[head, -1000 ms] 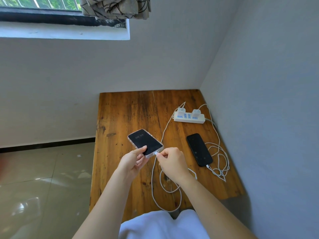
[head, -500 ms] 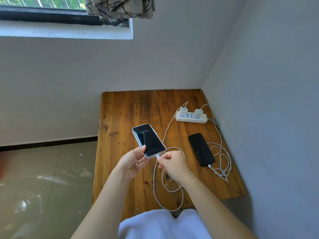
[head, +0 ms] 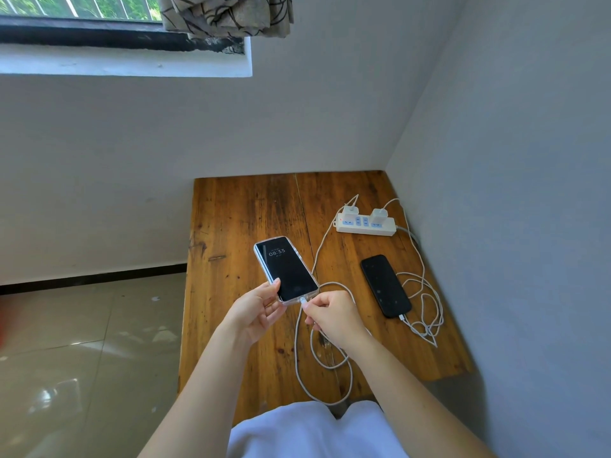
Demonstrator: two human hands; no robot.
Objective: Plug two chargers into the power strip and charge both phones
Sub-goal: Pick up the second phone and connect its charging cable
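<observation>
My left hand (head: 256,312) holds a phone in a clear case (head: 285,268) above the wooden table (head: 238,209); its screen is lit and reads 08:33. My right hand (head: 334,317) pinches the plug of a white cable (head: 302,358) at the phone's bottom port. That cable loops over the table and runs up to the left charger (head: 349,211) in the white power strip (head: 365,225). A second charger (head: 378,215) sits in the strip too. Its cable (head: 426,302) is plugged into a dark phone (head: 385,285) lying flat on the right.
The table stands in a corner, with walls behind it and along its right side. A tiled floor (head: 82,352) lies to the left. A window (head: 76,8) and a patterned curtain (head: 228,14) are high on the back wall. White clothing (head: 307,431) shows at the bottom edge.
The held phone has turned from slanted to nearly upright in my left hand and its screen has lit up. My right hand has stayed with the plug at its bottom end.
</observation>
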